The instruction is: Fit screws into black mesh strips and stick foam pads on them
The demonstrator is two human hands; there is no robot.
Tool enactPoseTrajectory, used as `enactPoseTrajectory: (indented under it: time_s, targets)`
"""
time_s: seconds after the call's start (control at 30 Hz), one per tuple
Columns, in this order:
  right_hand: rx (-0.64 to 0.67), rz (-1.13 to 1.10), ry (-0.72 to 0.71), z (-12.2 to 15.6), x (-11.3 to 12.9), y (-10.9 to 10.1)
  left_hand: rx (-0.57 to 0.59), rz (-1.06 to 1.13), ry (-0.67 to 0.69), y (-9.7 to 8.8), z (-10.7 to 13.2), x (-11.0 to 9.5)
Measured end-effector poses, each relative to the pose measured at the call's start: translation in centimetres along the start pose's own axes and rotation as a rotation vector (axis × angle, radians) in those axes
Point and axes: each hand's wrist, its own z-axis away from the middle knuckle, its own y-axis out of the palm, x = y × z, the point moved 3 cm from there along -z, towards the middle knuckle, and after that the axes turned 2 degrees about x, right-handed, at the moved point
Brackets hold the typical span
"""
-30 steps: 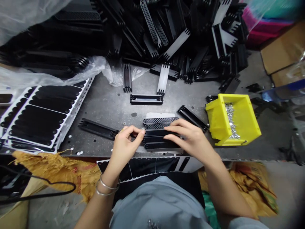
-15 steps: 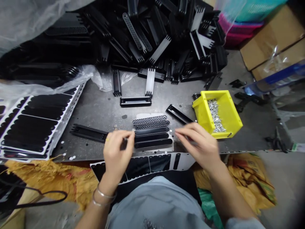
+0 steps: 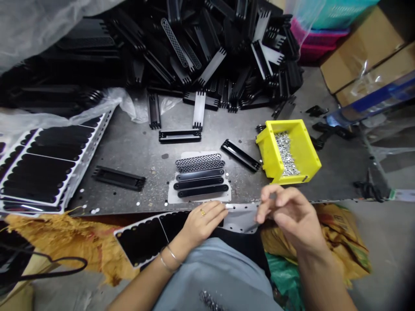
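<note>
Head view: your left hand (image 3: 205,219) lies over the sticker sheet (image 3: 144,241) at the counter's (image 3: 132,147) near edge, fingers together; cannot tell if its grip pinches the sheet. Your right hand (image 3: 290,211) is raised near the sheet's right end, fingers bent, grip partly wide; cannot tell if it holds anything small. Five black strips (image 3: 200,175) lie on a white card (image 3: 173,197), far of your left hand. Yellow bin (image 3: 309,160) to the right, metal bits (image 3: 287,154) inside
</note>
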Motion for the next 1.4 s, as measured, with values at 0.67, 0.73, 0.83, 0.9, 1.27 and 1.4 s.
enactPoseTrajectory:
  time_s: [0.67,0.73,0.83,0.9,1.27,1.4]
  targets:
    - [0.397,0.764,-0.401,-14.0,-2.3,9.3,-0.172,0.374,-1.072,-8.4,-2.6,9.9]
    - [0.411,0.780,-0.386,-13.9,-2.0,9.1,-0.156,0.375,-1.098,-8.4,-2.7,10.2]
    - [0.378,0.763,-0.293,-13.4,-1.4,7.3,-0.143,0.367,-1.114,-8.4,-2.7,10.5]
    - [0.298,0.712,-0.190,-13.0,-1.4,5.3,-0.139,0.366,-1.112,-8.4,-2.7,10.6]
    - [0.210,0.616,-0.231,-12.9,-3.0,3.0,-0.135,0.366,-1.047,-8.5,-2.8,11.3]
    - [0.003,0.754,-0.277,-9.4,-0.5,2.4,-0.261,0.091,-0.871,-9.7,-3.4,8.4]
